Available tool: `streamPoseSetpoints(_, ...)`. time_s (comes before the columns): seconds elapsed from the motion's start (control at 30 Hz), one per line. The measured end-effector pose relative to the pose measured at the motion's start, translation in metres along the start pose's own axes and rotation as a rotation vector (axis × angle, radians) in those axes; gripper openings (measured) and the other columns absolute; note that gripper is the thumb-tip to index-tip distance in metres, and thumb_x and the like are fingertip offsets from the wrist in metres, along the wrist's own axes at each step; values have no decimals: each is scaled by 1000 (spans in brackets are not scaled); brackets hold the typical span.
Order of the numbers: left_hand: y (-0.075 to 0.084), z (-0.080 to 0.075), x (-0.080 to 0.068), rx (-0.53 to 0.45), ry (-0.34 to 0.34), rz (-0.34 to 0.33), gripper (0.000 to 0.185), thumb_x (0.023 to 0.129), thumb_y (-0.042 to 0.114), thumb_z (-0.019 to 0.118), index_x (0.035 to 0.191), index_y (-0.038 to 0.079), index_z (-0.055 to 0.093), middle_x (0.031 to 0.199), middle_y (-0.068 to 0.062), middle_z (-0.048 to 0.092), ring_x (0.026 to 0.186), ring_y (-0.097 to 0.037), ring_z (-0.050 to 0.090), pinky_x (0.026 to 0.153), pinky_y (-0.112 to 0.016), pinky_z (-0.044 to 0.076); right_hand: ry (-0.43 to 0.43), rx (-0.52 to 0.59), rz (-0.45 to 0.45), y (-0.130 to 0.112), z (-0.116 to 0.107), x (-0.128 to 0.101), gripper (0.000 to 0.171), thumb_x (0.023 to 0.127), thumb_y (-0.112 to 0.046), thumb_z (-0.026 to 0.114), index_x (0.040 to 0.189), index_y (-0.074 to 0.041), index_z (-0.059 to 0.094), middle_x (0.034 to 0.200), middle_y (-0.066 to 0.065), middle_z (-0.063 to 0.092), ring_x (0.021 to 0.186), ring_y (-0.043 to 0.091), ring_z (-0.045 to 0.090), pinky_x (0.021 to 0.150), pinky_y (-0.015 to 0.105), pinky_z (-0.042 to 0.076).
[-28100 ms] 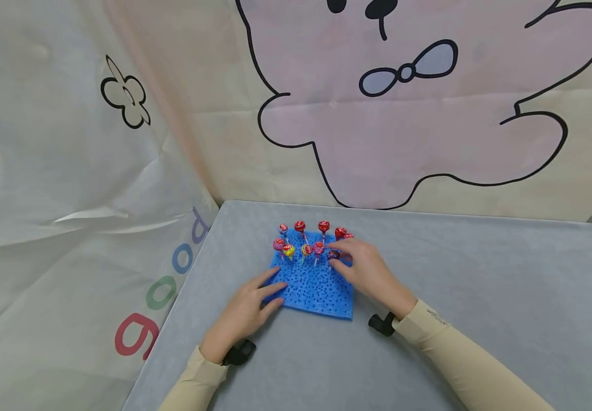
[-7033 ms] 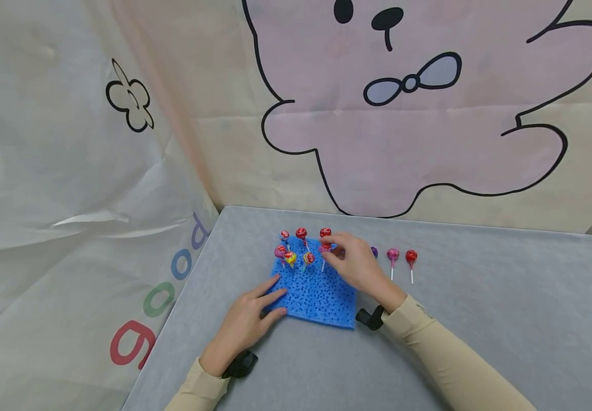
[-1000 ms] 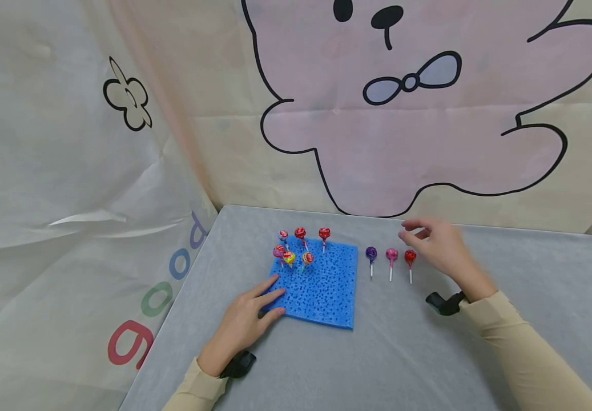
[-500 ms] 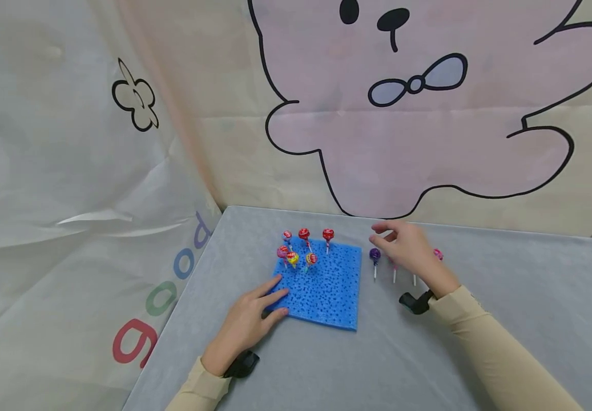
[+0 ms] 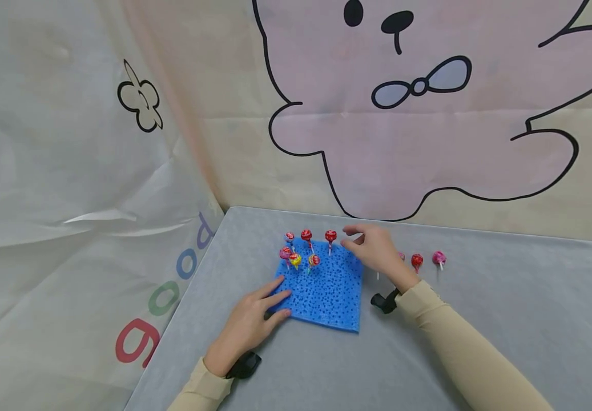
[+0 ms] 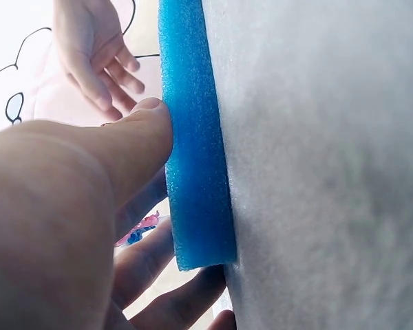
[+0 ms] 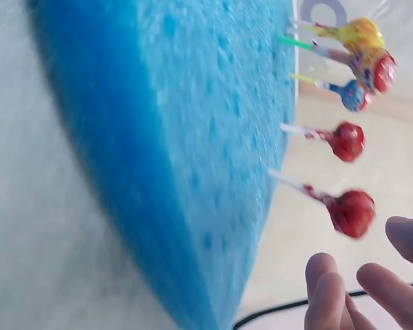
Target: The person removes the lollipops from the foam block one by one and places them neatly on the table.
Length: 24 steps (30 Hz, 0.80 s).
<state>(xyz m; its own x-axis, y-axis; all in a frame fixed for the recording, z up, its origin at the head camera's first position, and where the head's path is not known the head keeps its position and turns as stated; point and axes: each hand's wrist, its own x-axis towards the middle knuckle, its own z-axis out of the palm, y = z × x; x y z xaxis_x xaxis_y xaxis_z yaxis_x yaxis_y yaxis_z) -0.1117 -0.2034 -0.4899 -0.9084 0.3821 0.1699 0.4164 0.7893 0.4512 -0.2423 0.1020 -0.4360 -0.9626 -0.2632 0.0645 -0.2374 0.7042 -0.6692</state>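
Observation:
A blue foam board (image 5: 321, 291), full of small holes, lies on the grey-covered table. Several wrapped lollipops stand upright along its back part, among them a red one (image 5: 330, 235) at the back right and a yellow one (image 5: 295, 260) at the left. My left hand (image 5: 244, 319) rests with spread fingers on the board's front left edge; its thumb (image 6: 148, 130) touches the foam side. Beside the back right red lollipop is my right hand (image 5: 373, 248), thumb and fingers apart and nothing between them. In the right wrist view, its fingertips (image 7: 323, 295) are close to that lollipop's head.
Right of the board, a red lollipop (image 5: 417, 261) and a pink lollipop (image 5: 439, 258) lie on the table. Others in that row are partly hidden behind my right hand. A printed cloth backdrop (image 5: 429, 148) stands behind the table.
Over the last second my right hand has moved left from the loose row to the board, uncovering a pink lollipop. Compared with earlier, fewer lollipops stand in the board and several lie right of it.

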Motion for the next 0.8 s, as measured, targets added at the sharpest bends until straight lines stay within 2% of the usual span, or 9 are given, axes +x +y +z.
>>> streamPoseSetpoints(0.3,-2,0,0,4,9,14,47,99,40,72,141,21,68,161,-4,50,140,-29,57,110,-48,52,-25,42,-19,-15,19,7,49,101,-23,70,146,-8,60,137,15,67,100,26,73,76,34,62)
streamPoseSetpoints(0.8,-1,1,1,-11,4,1,47,99,40,72,142,20,68,161,-4,49,141,-28,56,112,-49,50,-27,67,-121,-29,29,8,29,101,-11,69,130,-8,71,127,11,72,105,29,71,82,41,63)
